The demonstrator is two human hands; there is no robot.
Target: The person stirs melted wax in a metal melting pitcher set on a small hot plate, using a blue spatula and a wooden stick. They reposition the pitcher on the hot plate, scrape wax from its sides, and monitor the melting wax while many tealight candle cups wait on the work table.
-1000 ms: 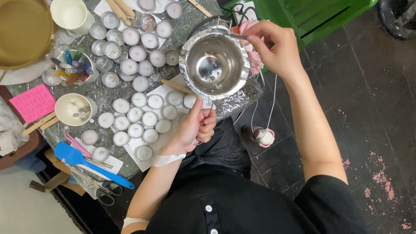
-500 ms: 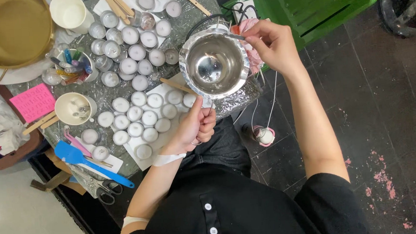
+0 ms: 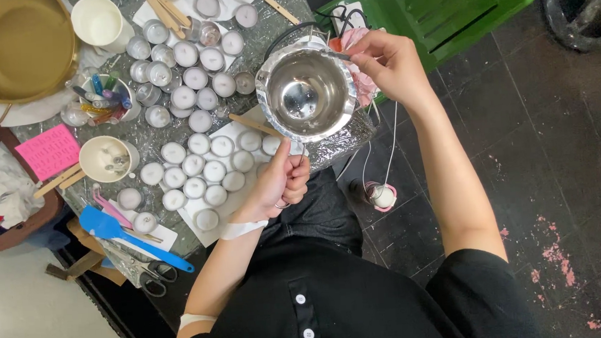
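A shiny, empty steel pot (image 3: 306,93) is held above the table's near right corner. My left hand (image 3: 280,182) is closed on the pot's thin wire handle just below the bowl. At the far right rim my right hand (image 3: 389,63) pinches the pot's edge, with a pink cloth (image 3: 365,84) bunched under its fingers. Below and left of the pot, several white tealight candles (image 3: 204,170) sit in rows on white paper.
A large brass bowl (image 3: 13,43) and a white cup (image 3: 97,22) stand far left. A cup of wick tabs (image 3: 106,158), a blue spatula (image 3: 122,239), scissors (image 3: 149,280), wooden sticks and a pink card (image 3: 48,149) are also there. A green chair (image 3: 443,7) stands to the right.
Both hands keep their hold on the pot. It has shifted very slightly up and left; nothing else moved.
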